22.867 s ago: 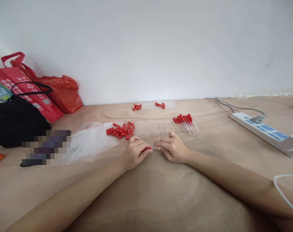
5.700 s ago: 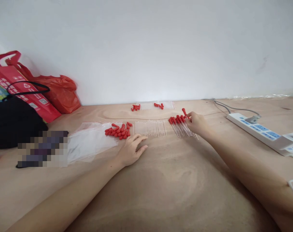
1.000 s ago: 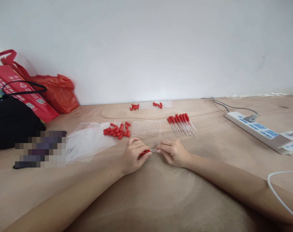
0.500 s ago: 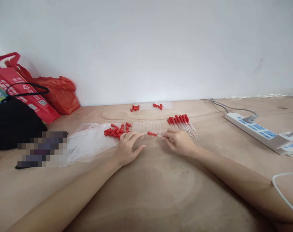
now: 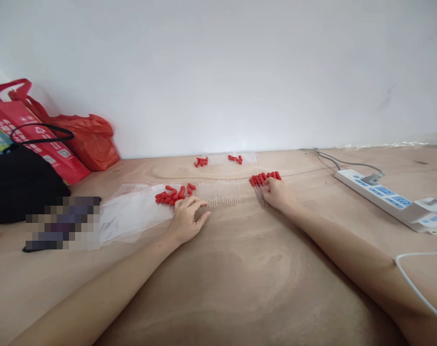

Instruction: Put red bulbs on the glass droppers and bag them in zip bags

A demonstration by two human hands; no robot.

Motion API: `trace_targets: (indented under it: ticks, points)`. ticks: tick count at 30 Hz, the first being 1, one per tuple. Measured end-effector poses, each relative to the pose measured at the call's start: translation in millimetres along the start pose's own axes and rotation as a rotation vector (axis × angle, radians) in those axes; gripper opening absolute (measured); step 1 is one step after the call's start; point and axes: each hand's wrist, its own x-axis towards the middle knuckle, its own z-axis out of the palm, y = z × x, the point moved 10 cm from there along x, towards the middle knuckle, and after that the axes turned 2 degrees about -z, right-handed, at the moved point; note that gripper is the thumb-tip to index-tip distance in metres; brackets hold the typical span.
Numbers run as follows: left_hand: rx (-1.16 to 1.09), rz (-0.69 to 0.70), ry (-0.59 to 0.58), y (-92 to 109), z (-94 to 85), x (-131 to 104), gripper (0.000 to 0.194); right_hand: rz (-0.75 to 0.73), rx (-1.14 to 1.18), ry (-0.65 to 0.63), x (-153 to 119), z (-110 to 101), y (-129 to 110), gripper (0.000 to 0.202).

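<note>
While the left hand [image 5: 187,218] lies spread-fingered, the right hand [image 5: 280,194], finger grip indeterminable, apparently arranges capped tubes [image 5: 255,181]; next need: careful release.

My right hand [image 5: 279,194] hides parts of the red-topped tubes [image 5: 256,180]; whether it grips one, I can't tell. Blocky blur masks a dark item [image 5: 63,223]; my view's left edge cuts the black bag [image 5: 25,185].
</note>
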Motion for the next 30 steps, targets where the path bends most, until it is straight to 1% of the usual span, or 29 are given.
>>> trace_targets:
  ticks: [4, 7, 11, 15, 17, 20, 24, 30]
  points:
    - [0.106, -0.116, 0.105, -13.5, -10.1, 1.4, 0.013, 0.018, -0.053, 0.008, -0.9, -6.4, -6.9, 0.022]
    - [0.183, -0.181, 0.161, -21.9, -15.5, 2.9, 0.013, 0.049, -0.025, -0.042, -3.1, -6.7, -21.7, 0.024]
    - [0.288, -0.276, 0.156, -33.2, -21.4, 4.0, 0.015, 0.122, 0.016, -0.164, 0.4, 5.8, -45.5, 0.027]
    - [0.355, -0.333, 0.154, -42.2, -30.5, 2.6, 0.016, 0.207, 0.009, -0.268, 9.8, 22.9, -58.3, 0.032]
    - [0.365, -0.325, 0.153, -43.8, -31.9, 2.7, 0.016, 0.230, 0.006, -0.316, 13.7, 30.7, -60.9, 0.030]
    - [0.372, -0.268, 0.145, -41.4, -29.4, 4.5, 0.018, 0.249, 0.015, -0.357, 17.6, 37.4, -62.2, 0.030]
    - [0.395, -0.220, 0.137, -38.9, -25.7, 6.2, 0.016, 0.262, 0.043, -0.367, 20.1, 40.4, -62.7, 0.033]
    - [0.433, -0.166, 0.173, -33.6, -28.0, 6.6, 0.017, 0.264, 0.058, -0.366, 20.0, 41.5, -64.2, 0.033]
